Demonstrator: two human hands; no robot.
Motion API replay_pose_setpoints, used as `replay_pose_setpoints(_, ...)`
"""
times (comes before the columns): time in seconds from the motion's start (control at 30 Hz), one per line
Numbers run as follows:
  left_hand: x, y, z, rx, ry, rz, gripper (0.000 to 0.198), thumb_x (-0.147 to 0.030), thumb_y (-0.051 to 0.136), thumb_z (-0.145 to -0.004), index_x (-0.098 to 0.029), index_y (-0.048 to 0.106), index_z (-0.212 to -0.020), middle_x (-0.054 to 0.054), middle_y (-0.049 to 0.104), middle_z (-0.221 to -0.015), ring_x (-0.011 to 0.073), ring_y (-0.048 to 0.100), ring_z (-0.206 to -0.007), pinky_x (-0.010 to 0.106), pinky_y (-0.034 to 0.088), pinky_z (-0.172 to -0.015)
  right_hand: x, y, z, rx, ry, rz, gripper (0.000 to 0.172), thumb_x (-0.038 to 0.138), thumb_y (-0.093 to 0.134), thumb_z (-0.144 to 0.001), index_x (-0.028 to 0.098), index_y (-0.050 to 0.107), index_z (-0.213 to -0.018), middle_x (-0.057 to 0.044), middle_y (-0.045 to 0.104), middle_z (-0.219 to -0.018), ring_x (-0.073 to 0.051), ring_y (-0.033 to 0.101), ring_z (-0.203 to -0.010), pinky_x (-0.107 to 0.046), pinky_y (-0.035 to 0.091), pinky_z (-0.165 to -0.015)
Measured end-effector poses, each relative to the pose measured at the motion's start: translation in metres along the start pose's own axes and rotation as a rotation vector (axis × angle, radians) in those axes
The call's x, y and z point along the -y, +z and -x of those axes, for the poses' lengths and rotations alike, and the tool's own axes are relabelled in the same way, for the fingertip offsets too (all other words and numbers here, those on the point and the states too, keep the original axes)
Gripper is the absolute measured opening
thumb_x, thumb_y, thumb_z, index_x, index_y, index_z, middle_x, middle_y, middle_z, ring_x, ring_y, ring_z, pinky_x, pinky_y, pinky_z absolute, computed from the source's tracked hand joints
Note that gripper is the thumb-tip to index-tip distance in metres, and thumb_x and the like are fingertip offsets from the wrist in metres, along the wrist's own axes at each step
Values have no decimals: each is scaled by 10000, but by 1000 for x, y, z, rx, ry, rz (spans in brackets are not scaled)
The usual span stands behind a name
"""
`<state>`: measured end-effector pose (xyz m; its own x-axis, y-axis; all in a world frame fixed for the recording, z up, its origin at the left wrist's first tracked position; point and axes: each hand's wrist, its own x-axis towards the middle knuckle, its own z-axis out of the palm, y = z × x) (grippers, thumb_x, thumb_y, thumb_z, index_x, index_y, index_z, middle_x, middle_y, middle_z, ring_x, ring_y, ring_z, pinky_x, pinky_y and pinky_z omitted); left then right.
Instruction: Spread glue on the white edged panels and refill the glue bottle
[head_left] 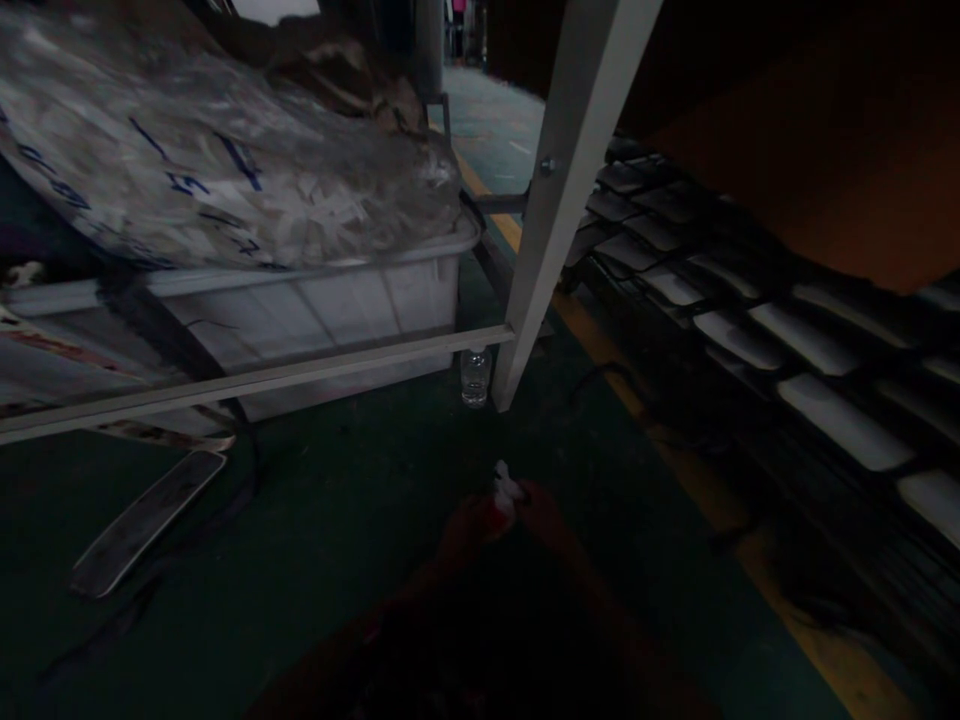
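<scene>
Both my hands meet low in the middle of the dark head view. My left hand (pixel 466 525) is closed around the lower, red part of a small white-and-red object (pixel 504 500). At its white upper end, my right hand (pixel 541 515) pinches it from the other side. The white part looks crumpled and soft, but its exact kind is too dim to make out. Beyond my hands, a clear plastic bottle (pixel 475 378) stands on the green floor beside a metal leg.
A light metal frame leg (pixel 559 190) and its crossbar (pixel 300 372) stand ahead. Behind is a white plastic bin (pixel 360 310) under a large clear bag (pixel 247 170) of white pieces. A flat strip (pixel 150 520) lies left. Rows of pale pads (pixel 840 420) line the right.
</scene>
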<state>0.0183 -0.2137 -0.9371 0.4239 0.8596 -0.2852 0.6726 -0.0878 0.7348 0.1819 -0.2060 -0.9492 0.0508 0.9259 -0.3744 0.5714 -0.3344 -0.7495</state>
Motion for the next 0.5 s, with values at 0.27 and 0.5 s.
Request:
replay_pose_setpoints(0.27,-11,-5,-2,10,-16,-33,328,-295,546,-796,-181,621,-1095,78,646,-1073,225,588,-967,321,457,-848,2,-3,-16,107,73,133,262,322,535,-875,157,557,-1077,-61,585,-1070,-179,591,-888,-373,510,-756)
replay_pose_setpoints(0.5,-12,-7,3,20,2,-105,399,-231,523,-807,-191,558,-1202,93,633,-1134,215,600,-986,330,467,-845,-20,0,7,-53,57,140,252,317,527,-881,165,555,-1078,-62,584,-1069,-171,592,-879,-366,512,-752)
